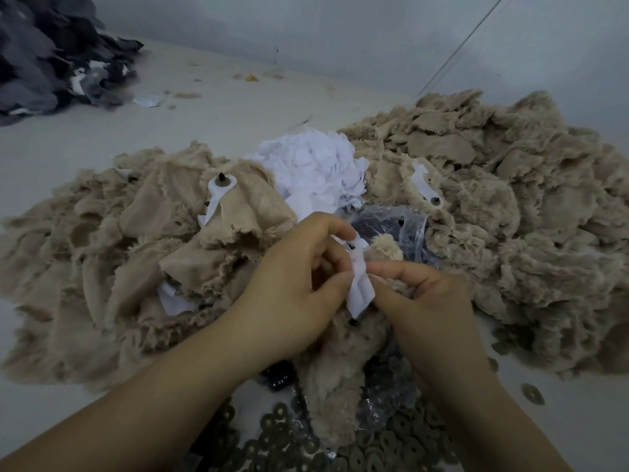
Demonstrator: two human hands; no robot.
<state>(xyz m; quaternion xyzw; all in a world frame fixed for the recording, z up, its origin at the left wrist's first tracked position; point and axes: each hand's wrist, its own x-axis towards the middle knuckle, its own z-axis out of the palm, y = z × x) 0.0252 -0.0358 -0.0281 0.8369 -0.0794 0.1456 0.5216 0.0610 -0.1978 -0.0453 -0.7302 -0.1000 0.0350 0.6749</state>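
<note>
My left hand (299, 287) and right hand (429, 301) both pinch a white strip (360, 286) with curled fingers, over a beige fur piece (335, 379).

both forearms forward, left grip (299, 277) and right grip (425, 301) close together, fingertips in a pinch

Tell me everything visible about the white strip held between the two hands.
The white strip is a small, thin piece, apparently felt or stiff cloth, with a faint lengthwise crease. It stands nearly upright, its upper end bent over. The left hand pinches its left edge; the right hand pinches its right edge. Behind it lies the tan plush piece that the hands are working on.
</note>
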